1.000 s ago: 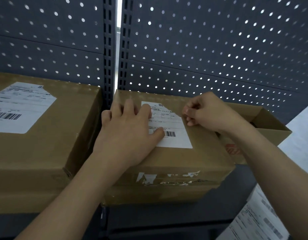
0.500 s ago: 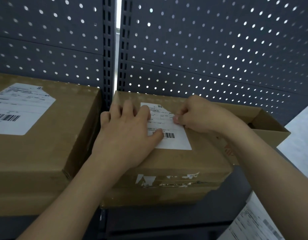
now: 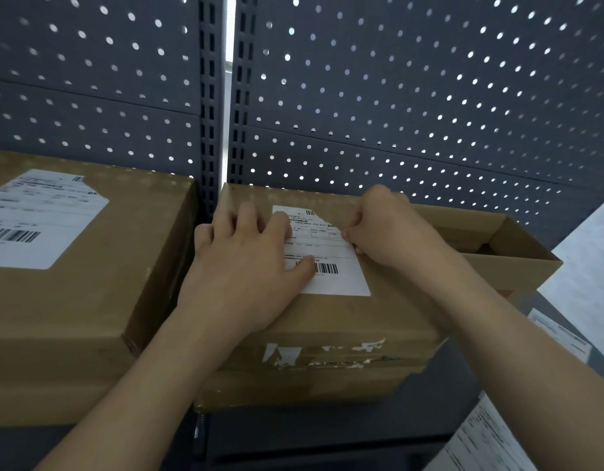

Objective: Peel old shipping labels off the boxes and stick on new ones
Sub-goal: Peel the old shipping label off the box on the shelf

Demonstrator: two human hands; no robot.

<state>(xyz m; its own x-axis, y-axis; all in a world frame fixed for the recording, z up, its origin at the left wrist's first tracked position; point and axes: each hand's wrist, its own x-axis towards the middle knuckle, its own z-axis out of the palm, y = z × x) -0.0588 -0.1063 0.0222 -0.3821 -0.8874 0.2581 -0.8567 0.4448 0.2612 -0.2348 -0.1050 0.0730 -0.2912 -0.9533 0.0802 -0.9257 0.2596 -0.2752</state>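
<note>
Three brown cardboard boxes (image 3: pixel 90 300), two white printed shipping labels (image 3: pixel 338 280) stuck on them, two loose white printed sheets (image 3: pixel 484 440) near right, two bare hands (image 3: pixel 246 266).

1. The left hand (image 3: pixel 246 266) lies flat on the middle box (image 3: pixel 328 321), with fingers and thumb pressing the left part of its white label (image 3: pixel 341 277).
2. The right hand (image 3: pixel 389 229), fingers curled, pinches the label's right edge.
3. Left of the hands sits a second labelled box (image 3: pixel 90 300); right of them, an open box (image 3: pixel 518 266).
4. A pegboard (image 3: pixel 429 96) stands behind the hands.
</note>
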